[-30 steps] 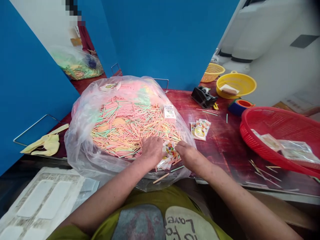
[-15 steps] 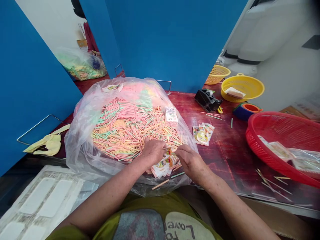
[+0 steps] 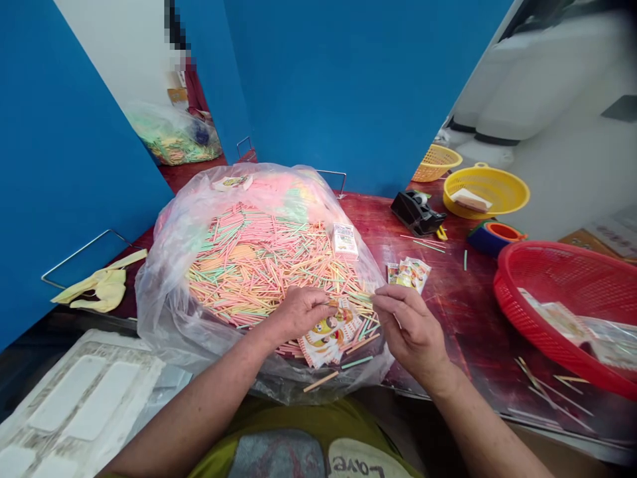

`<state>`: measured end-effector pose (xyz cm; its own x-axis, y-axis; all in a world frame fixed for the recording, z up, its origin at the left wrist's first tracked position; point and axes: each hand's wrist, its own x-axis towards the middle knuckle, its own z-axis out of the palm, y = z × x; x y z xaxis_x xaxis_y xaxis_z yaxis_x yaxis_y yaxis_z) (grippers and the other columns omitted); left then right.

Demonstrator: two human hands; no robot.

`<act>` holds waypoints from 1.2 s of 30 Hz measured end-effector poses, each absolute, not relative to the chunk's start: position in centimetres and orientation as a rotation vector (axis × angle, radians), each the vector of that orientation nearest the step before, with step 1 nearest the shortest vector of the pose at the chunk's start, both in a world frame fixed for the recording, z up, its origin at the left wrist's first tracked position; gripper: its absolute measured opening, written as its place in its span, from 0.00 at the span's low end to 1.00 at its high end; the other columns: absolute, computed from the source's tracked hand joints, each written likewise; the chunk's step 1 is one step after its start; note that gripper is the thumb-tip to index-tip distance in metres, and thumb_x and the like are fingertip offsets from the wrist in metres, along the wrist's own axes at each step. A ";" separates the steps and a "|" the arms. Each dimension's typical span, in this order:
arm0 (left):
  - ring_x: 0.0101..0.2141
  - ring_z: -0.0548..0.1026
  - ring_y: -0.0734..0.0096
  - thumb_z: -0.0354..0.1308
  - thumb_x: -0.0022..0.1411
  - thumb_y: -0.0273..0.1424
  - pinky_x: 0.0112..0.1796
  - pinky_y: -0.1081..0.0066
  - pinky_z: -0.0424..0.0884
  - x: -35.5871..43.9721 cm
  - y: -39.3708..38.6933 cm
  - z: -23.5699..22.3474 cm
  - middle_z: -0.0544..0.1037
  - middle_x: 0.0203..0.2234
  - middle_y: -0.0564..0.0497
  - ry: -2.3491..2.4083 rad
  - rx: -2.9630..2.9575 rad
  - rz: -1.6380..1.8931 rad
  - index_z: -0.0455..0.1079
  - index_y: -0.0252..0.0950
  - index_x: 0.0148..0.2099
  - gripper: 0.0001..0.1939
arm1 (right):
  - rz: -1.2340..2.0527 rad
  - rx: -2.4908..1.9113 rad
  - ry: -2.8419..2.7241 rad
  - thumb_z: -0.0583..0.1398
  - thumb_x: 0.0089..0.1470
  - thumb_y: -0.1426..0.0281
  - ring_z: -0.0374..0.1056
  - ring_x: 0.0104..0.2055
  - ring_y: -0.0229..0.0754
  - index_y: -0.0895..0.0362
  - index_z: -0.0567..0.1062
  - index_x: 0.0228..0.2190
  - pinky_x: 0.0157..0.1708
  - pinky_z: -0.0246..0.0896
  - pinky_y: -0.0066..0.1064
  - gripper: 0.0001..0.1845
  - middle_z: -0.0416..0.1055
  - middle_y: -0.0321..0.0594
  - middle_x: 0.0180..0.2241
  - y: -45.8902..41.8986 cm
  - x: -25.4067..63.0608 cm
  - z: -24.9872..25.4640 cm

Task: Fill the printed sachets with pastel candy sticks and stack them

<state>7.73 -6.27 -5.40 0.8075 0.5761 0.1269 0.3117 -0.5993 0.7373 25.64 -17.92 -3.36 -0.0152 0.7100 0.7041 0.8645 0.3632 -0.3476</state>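
Note:
A large clear plastic bag (image 3: pixel 164 292) lies open on the table, full of thin pastel sticks (image 3: pixel 263 245) in pink, yellow, orange and green. Over its near side, my left hand (image 3: pixel 301 312) has thumb and fingers pinched together beside printed packets (image 3: pixel 326 342) lying on the sticks. What it pinches, if anything, I cannot make out. My right hand (image 3: pixel 413 332) is at the bag's right edge, fingertips pinched near a few pale stick ends; what they grip is too small to tell. A stack of small printed cards or packets (image 3: pixel 345 241) rests on the bag's right side.
More packets (image 3: pixel 413 273) lie right of the bag. Beyond are a black tape dispenser (image 3: pixel 417 212), a yellow basket (image 3: pixel 512 192) and a red basket (image 3: pixel 517 299) holding packets. Blue partitions (image 3: pixel 338 86) rise behind. A yellow glove (image 3: pixel 107 290) and white foam box (image 3: pixel 64 398) are left.
My right hand has moved right, away from my left hand, and its fingers have spread somewhat. My left hand stays near the packets. The whole view has shifted slightly.

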 end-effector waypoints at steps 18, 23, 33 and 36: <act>0.36 0.70 0.72 0.43 0.65 0.34 0.42 0.68 0.58 4.4 -7.1 -5.3 0.76 0.35 0.49 0.338 2.315 0.745 0.69 0.35 0.43 0.15 | -0.181 -1.147 -2.387 0.47 0.53 0.83 0.65 0.42 0.39 0.60 0.68 0.42 0.40 0.68 0.28 0.17 0.67 0.47 0.39 -17.3 23.1 1.4; 0.31 0.70 0.72 0.43 0.65 0.36 0.39 0.68 0.59 3.7 -6.7 -5.6 0.76 0.27 0.49 0.427 2.323 0.818 0.71 0.33 0.36 0.18 | -0.443 -1.198 -2.197 0.53 0.51 0.83 0.65 0.44 0.41 0.60 0.68 0.44 0.45 0.66 0.31 0.18 0.66 0.48 0.42 -17.0 22.9 1.2; 0.39 0.70 0.71 0.47 0.63 0.32 0.51 0.63 0.51 3.0 -6.9 -5.9 0.76 0.38 0.51 0.355 2.303 0.788 0.69 0.38 0.46 0.12 | 0.154 -1.145 -2.316 0.48 0.54 0.81 0.64 0.46 0.40 0.58 0.64 0.49 0.41 0.67 0.32 0.21 0.66 0.46 0.42 -15.8 21.2 0.4; 0.40 0.71 0.70 0.46 0.64 0.31 0.51 0.63 0.54 2.8 -6.6 -6.2 0.76 0.38 0.48 0.342 2.226 0.844 0.69 0.36 0.46 0.13 | 0.157 -1.237 -2.182 0.49 0.54 0.80 0.57 0.54 0.44 0.57 0.54 0.56 0.49 0.61 0.41 0.28 0.61 0.49 0.50 -16.2 20.1 -1.1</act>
